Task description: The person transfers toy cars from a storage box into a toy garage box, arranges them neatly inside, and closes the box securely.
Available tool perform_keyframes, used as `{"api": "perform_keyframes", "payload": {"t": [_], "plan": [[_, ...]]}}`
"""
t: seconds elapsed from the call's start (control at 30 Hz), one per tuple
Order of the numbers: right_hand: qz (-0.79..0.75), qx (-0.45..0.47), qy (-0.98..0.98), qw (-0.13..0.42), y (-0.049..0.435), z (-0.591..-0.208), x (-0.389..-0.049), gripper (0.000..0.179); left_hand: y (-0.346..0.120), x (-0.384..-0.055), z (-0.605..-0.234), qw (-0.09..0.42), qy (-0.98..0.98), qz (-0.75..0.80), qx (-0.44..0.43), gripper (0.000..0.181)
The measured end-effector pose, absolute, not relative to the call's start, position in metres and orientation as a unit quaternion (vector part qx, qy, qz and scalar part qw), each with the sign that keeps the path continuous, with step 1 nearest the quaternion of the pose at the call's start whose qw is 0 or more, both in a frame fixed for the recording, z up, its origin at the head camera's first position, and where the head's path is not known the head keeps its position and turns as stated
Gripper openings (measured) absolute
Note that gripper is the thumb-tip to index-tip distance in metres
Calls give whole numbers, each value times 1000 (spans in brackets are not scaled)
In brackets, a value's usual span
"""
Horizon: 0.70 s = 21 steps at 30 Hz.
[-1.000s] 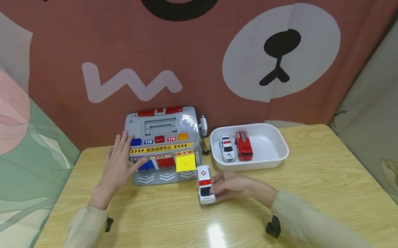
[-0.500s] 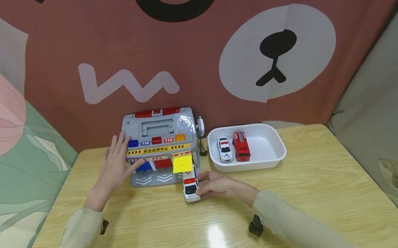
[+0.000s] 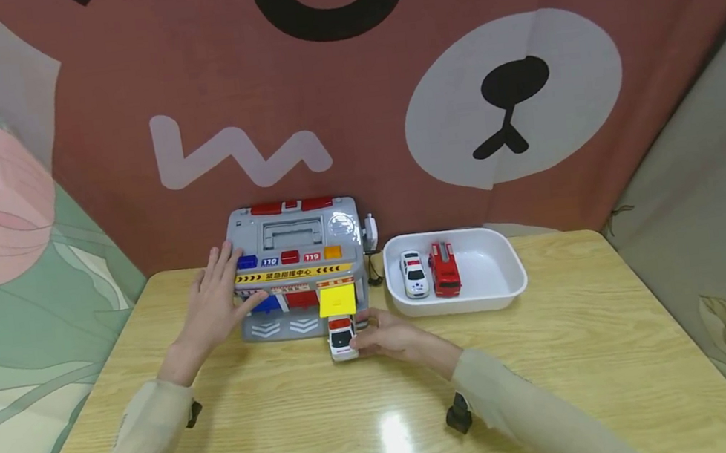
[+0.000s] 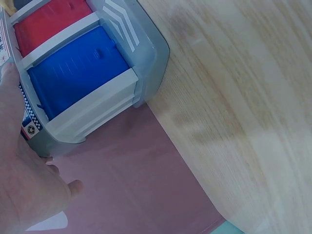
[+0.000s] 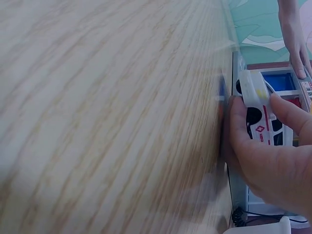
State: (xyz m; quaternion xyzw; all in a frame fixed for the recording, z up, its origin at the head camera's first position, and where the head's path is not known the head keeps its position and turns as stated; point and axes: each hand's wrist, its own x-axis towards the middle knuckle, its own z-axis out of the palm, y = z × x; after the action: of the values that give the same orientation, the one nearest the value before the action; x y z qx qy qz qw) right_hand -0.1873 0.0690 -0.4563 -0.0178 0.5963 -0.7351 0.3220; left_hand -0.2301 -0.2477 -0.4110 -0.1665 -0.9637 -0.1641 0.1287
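in front of the toy station (image 3: 296,272), at its right end, the right hand (image 3: 390,335) grips the white ambulance (image 3: 343,341) between thumb and fingers, apparently to guide it straight, its rear hidden under the station's lifted yellow flap (image 3: 337,300); the left hand (image 3: 212,300) lies on the station's left end, fingers straight, grasping nothing, probably to steady it. right of the station, a white tray (image 3: 485,270) holds a police car (image 3: 414,275) and a fire truck (image 3: 445,269), likely to group them; behind the station hangs reddish-brown cloth (image 3: 349,108).
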Motion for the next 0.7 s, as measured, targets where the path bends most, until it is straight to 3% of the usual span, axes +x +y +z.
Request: {"api": "perform_keyframes", "payload": {"t": [0.3, 0.53, 0.7], "plan": [[-743, 23, 591, 313, 70, -454, -191, 58, -247, -232, -413, 137, -963, -161, -165, 93], [-709, 25, 637, 301, 65, -455, -197, 36, -247, -230, -413, 137, -961, -174, -165, 94], [-690, 23, 656, 304, 63, -454, -200, 31, -247, -230, -413, 140, -961, -174, -164, 94]]}}
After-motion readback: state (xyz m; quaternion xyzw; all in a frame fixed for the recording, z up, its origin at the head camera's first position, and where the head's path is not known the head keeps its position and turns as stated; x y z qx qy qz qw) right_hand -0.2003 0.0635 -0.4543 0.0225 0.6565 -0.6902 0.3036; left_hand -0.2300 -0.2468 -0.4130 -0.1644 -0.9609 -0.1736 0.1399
